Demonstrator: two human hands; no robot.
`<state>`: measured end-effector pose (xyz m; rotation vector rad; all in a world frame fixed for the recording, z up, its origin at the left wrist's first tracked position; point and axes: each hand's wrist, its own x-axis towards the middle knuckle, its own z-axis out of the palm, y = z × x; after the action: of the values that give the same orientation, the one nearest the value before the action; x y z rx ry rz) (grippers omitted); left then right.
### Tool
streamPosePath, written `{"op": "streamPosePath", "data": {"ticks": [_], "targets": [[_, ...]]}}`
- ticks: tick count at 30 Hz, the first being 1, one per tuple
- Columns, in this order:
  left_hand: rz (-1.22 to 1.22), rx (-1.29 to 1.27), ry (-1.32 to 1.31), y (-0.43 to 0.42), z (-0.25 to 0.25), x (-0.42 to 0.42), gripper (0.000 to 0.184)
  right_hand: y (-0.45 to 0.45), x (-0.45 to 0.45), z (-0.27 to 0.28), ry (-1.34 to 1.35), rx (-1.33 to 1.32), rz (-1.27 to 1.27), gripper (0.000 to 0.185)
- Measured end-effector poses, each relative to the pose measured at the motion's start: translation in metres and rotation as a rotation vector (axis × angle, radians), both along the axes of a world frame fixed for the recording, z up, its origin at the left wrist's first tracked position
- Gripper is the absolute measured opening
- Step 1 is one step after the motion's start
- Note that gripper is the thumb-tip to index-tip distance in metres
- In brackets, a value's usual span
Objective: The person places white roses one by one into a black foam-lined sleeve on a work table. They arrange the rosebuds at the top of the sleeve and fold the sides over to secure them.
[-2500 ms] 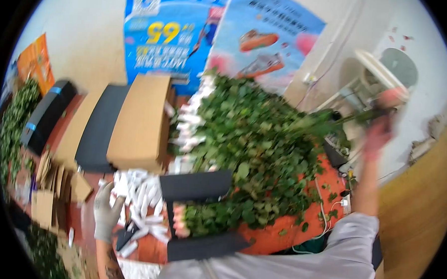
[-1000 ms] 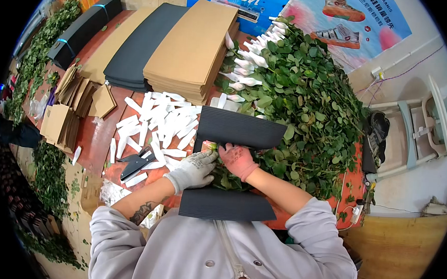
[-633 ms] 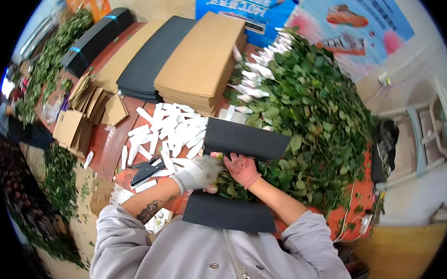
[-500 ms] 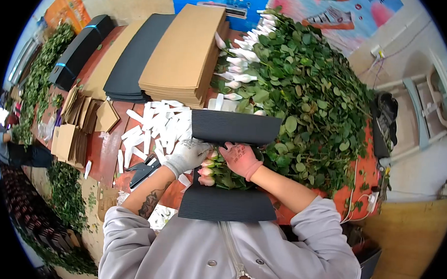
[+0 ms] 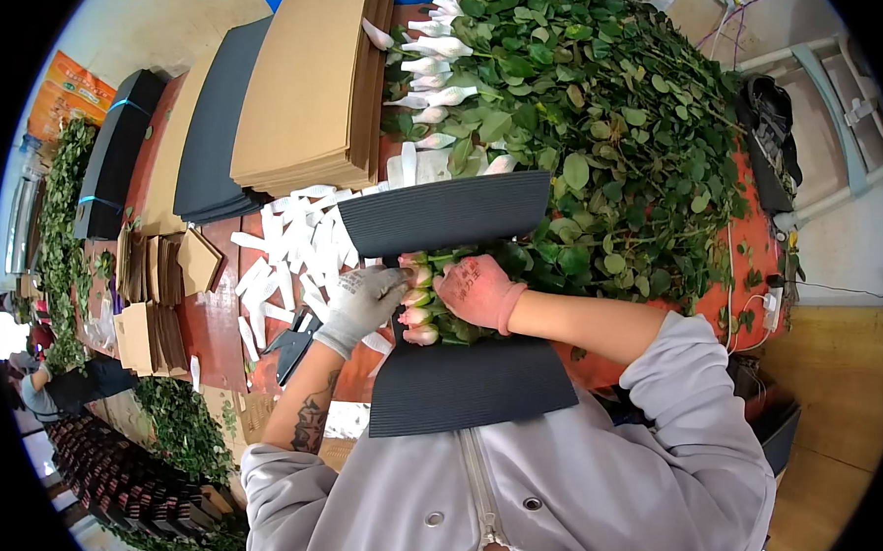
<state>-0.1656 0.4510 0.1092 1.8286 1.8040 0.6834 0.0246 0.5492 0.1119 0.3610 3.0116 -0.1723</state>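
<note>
Several pink-and-green roses lie in a row on a black corrugated sheet, heads to the left. The sheet's far flap stands raised behind them, and its near flap rests against my body. My left hand, in a greyish-white glove, reaches the heads from the left, fingers closed at the upper roses. In a pink glove, my right hand is curled over the stems just below the heads; its fingertips are partly hidden.
White paper sleeves lie scattered left of the sheet, beside a black stapler. Cardboard stacks and black sheets stand farther back. Leafy roses with wrapped heads pile up at the right. Another person is at far left.
My view has shifted, so the table appears turned. The far flap now tilts, its right end higher. My left hand has shifted slightly on the heads; my right stays by the stems.
</note>
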Motion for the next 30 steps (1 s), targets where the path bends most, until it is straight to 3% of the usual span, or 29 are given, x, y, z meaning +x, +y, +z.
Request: {"op": "streamPosePath", "data": {"ticks": [5, 9, 11, 13, 15, 17, 20, 25, 27, 30], "targets": [[-0.138, 0.089, 0.150, 0.007, -0.025, 0.001, 0.023, -0.003, -0.005, -0.021, -0.072, -0.009, 0.022, 0.013], [-0.149, -0.134, 0.248, 0.012, -0.030, -0.009, 0.027, -0.006, -0.003, -0.019, -0.012, 0.002, 0.066, 0.012], [-0.149, -0.178, 0.495, 0.012, -0.035, -0.012, 0.027, -0.004, -0.006, -0.022, -0.036, 0.007, 0.079, 0.011], [-0.141, -0.125, 0.421, 0.006, -0.028, -0.011, 0.027, -0.003, -0.005, -0.032, -0.101, 0.002, 0.077, 0.017], [0.040, -0.052, 0.322, 0.002, 0.001, -0.004, 0.026, 0.000, -0.006, -0.033, -0.076, -0.008, 0.093, 0.016], [0.000, 0.000, 0.300, 0.001, 0.003, 0.000, 0.026, -0.001, -0.006, -0.028, -0.052, -0.024, 0.097, 0.016], [-0.286, 0.071, 0.251, 0.013, -0.010, 0.003, 0.023, 0.003, -0.010, -0.023, -0.112, -0.099, 0.105, 0.013], [-0.295, 0.093, 0.233, 0.023, -0.029, -0.005, 0.025, -0.001, -0.007, -0.014, -0.125, -0.092, 0.047, 0.015], [-0.261, -0.003, 0.106, 0.026, -0.026, -0.004, 0.022, -0.001, -0.007, -0.014, -0.130, -0.107, 0.059, 0.015], [-0.245, 0.073, 0.161, 0.024, -0.026, -0.005, 0.019, 0.002, -0.008, -0.015, -0.133, -0.113, 0.060, 0.015]]}}
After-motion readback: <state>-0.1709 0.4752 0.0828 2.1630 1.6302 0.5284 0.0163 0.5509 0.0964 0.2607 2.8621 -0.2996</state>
